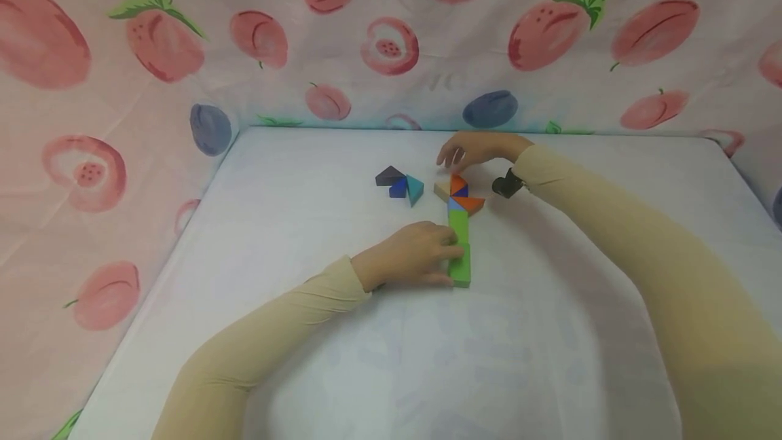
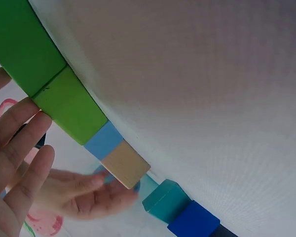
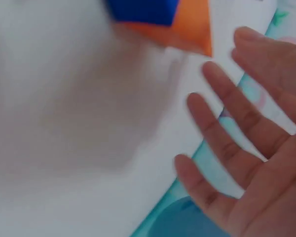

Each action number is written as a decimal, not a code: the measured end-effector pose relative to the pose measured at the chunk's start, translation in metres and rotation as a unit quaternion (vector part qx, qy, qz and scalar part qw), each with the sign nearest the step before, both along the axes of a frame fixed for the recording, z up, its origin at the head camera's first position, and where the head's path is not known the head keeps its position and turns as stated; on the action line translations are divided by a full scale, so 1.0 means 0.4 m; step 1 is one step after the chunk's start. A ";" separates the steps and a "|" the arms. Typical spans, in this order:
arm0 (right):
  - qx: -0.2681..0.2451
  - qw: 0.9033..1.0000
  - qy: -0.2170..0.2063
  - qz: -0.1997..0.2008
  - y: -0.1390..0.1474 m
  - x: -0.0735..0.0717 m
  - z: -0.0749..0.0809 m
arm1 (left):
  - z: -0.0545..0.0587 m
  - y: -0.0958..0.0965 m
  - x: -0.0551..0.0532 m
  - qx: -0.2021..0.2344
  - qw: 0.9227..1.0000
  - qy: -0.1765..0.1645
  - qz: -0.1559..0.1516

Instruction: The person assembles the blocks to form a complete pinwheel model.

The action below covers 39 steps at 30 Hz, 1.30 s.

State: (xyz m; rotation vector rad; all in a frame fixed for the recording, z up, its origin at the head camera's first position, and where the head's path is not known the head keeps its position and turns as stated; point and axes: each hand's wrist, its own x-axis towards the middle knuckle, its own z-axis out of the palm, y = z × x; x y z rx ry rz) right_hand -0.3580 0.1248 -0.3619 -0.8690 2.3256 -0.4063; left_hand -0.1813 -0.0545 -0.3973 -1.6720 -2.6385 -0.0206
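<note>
Green blocks (image 1: 461, 273) lie end to end on the counter (image 1: 305, 189), left hand (image 1: 411, 253) touching them, fingers loosely extended. Right hand (image 1: 479, 147), empty, fingers apart, is just beyond the orange blocks (image 1: 471, 204); teal block (image 1: 415, 189) lies farther left.

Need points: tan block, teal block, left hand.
Tan block (image 2: 126, 164): left wrist view, face toward the camera.
Teal block (image 2: 168, 203): left wrist view, face toward the camera.
Left hand (image 1: 413, 251): head view, back of the hand.

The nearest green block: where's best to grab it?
Probably pinch the nearest green block by its long sides, coming from the near end: that end sticks out free, while its far end butts against the lighter green block.
</note>
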 end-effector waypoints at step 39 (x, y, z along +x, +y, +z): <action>0.018 0.997 0.052 0.049 -0.161 0.025 -0.023 | -0.002 -0.001 0.000 0.016 0.999 0.030 -0.011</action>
